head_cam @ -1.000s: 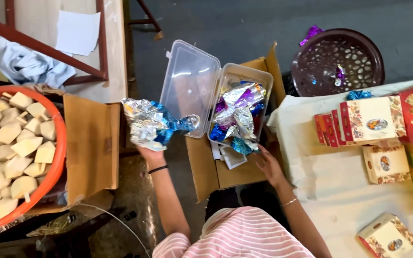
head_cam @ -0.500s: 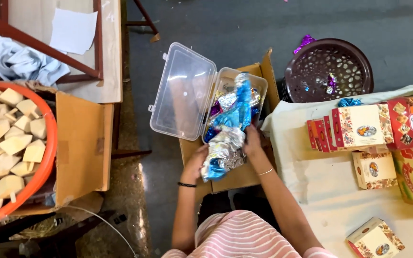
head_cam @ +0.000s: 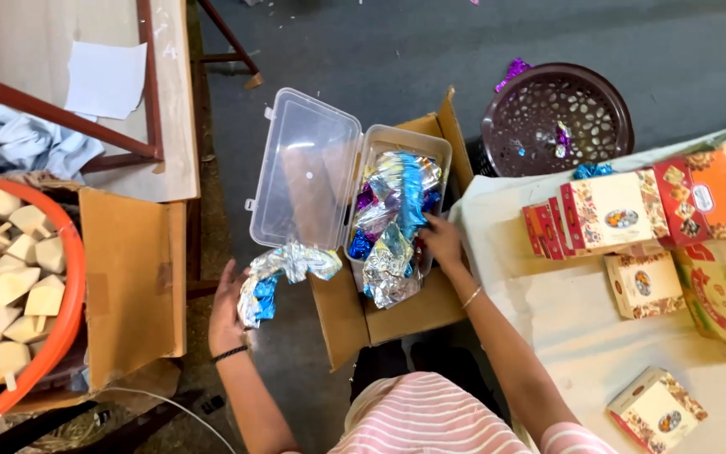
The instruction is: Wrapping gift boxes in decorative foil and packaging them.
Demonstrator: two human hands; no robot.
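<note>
grey floor fills the background, with a white-covered desk (head_cam: 598, 336) on the right carrying patterned gift boxes (head_cam: 611, 210). at far left an orange tub (head_cam: 73, 286) of pale wedge pieces sits by a brown carton flap (head_cam: 132, 277); a dark perforated basket (head_cam: 556, 118) stands beyond the desk. between them an open cardboard box (head_cam: 397, 315) holds a clear plastic container (head_cam: 380, 168), lid (head_cam: 304, 172) flung open, stuffed with foil wrappers (head_cam: 397, 219). the right hand (head_cam: 440, 240) rests on those wrappers, grip unclear. the left hand (head_cam: 227, 309) grasps a silver-blue foil bundle (head_cam: 283, 271) just outside the box.
</note>
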